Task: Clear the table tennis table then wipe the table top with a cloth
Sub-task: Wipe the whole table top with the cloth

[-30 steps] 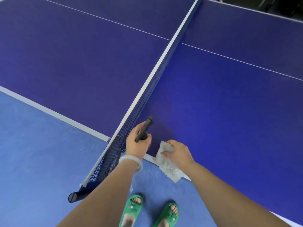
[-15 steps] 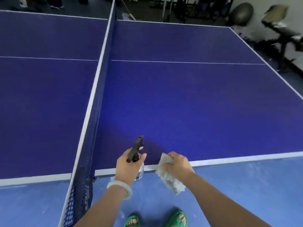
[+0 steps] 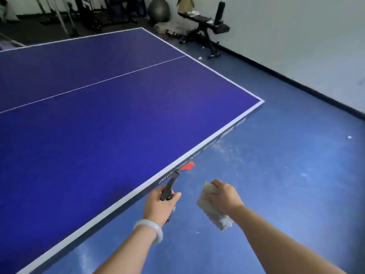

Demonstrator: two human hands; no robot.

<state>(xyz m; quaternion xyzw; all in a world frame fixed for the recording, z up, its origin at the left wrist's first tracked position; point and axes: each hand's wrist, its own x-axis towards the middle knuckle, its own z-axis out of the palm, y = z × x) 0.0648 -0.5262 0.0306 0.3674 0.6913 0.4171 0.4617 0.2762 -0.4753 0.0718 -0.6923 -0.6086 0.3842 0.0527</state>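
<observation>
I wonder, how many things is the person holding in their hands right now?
2: a spray bottle in the left hand, a cloth in the right hand.

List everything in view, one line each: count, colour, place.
table tennis table: one, blue top with white lines, left and centre
spray bottle: one, black nozzle, at the table's near edge
cloth: one, grey, over the floor, right of the bottle
red object: one, under the table's edge, kind unclear
small ball: one, white, floor at right
exercise ball: one, grey, far wall
weight bench: one, black, right of exercise ball
bracelet: one, white, left wrist
left hand: grips spray bottle
right hand: grips cloth
</observation>
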